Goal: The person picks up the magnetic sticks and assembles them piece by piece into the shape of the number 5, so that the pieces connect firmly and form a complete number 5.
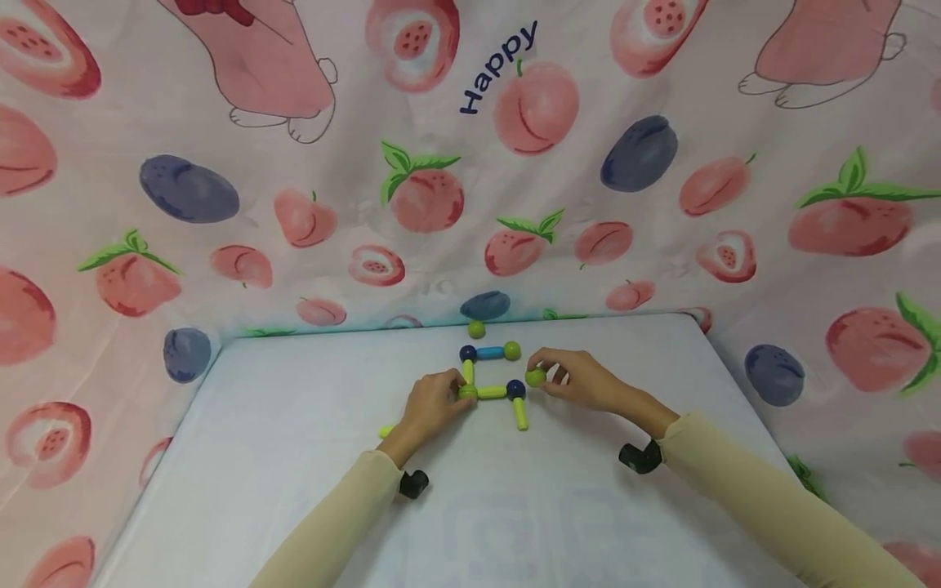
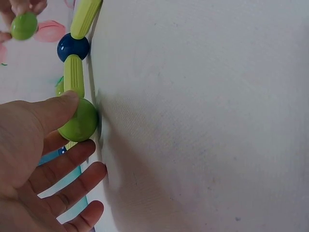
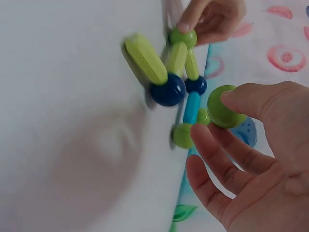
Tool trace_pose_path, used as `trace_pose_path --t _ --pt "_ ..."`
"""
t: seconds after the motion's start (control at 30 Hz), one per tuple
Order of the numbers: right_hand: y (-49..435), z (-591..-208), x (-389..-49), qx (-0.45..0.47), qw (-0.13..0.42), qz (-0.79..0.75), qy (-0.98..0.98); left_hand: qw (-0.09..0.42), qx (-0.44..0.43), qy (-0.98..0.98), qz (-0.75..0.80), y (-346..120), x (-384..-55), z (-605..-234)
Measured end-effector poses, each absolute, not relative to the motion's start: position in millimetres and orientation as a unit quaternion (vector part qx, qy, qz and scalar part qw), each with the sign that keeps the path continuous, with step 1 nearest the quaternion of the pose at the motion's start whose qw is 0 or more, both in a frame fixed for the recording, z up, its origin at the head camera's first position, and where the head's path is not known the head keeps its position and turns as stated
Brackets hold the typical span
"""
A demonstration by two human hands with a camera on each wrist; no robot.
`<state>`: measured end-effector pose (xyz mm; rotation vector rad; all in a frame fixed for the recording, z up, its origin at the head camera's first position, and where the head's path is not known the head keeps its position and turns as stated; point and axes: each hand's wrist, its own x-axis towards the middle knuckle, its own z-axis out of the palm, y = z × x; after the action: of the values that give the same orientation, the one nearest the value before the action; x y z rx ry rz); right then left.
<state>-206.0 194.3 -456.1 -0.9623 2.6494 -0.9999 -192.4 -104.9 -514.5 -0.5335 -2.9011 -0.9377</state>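
My left hand [image 1: 429, 404] pinches a green ball [image 2: 79, 122] at the corner of a ball-and-rod construction toy figure lying on the white table. From that ball one yellow-green rod [image 1: 492, 393] runs right to a navy ball [image 1: 516, 389], where another yellow-green rod [image 1: 521, 414] points toward the near side. A third rod [image 1: 468, 372] leads back to a second navy ball [image 1: 468, 354], joined by a blue rod [image 1: 489, 353] to a green ball [image 1: 511, 350]. Just right of the figure, my right hand [image 1: 584, 382] holds a loose green ball [image 3: 225, 107] between thumb and fingers, above the table.
A separate green ball [image 1: 476, 329] sits at the table's back edge. Partly hidden by the left wrist lies a loose yellow-green rod [image 1: 386, 430]. Behind the white table [image 1: 294, 490] hangs a fruit-printed cloth [image 1: 441, 147], which also covers the sides.
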Motion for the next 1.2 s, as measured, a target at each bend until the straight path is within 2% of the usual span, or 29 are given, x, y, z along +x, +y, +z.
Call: trace_pose_path --t 0.27,0.6,0.83,1.2 --pt "200.0 -480.0 -168.7 -0.294 0.079 -0.371 0.877 0.010 -0.161 -0.938 -0.306 -104.3 -193.1 -515.3" --pt "199.5 -508.3 -141.1 -0.283 0.080 -0.400 0.868 0.017 -0.161 -0.937 -0.309 -103.9 -191.4 -515.3" --pt "191.8 -516.1 -131.8 -0.281 0.099 -0.406 0.864 0.015 -0.158 -0.937 -0.310 -104.7 -190.6 -514.3" --pt "186.7 -519.6 -128.0 -0.271 0.087 -0.395 0.873 0.010 -0.164 -0.932 -0.322 -104.9 -191.3 -513.3"
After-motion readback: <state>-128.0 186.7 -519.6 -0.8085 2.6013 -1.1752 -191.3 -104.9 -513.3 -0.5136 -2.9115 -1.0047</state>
